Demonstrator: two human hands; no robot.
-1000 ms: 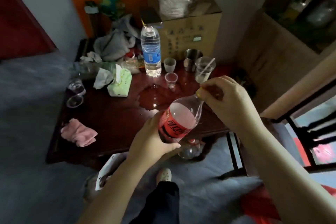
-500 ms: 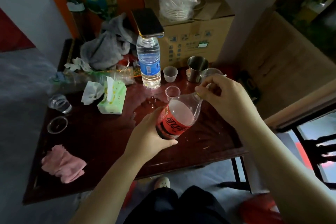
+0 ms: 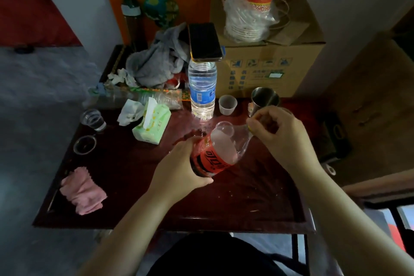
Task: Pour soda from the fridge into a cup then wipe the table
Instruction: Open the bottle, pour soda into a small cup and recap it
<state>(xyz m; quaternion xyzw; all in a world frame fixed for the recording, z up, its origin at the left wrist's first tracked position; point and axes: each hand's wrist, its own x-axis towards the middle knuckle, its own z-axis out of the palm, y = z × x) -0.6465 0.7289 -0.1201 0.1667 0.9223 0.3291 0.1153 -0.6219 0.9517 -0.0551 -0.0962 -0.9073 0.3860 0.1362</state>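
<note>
A clear soda bottle (image 3: 220, 152) with a red label lies tilted over the dark wooden table (image 3: 125, 186), neck toward the right. My left hand (image 3: 179, 168) grips its lower body. My right hand (image 3: 280, 134) is closed around the cap end at the neck. A small clear plastic cup (image 3: 225, 126) stands just behind the bottle, partly hidden by it. A folded pink cloth (image 3: 83, 190) lies at the table's left front. A wet patch (image 3: 190, 134) shines on the table near the cup.
A water bottle (image 3: 202, 89) with a phone (image 3: 203, 41) on top, a small white cup (image 3: 227, 104), a steel cup (image 3: 264, 98), a green tissue pack (image 3: 152, 125) and two clear cups (image 3: 93, 119) stand on the table. A cardboard box (image 3: 268, 56) sits behind.
The view has moved closer and over the table. Both hands carried the bottle forward above the tabletop, close to the small clear cup. The grips are unchanged.
</note>
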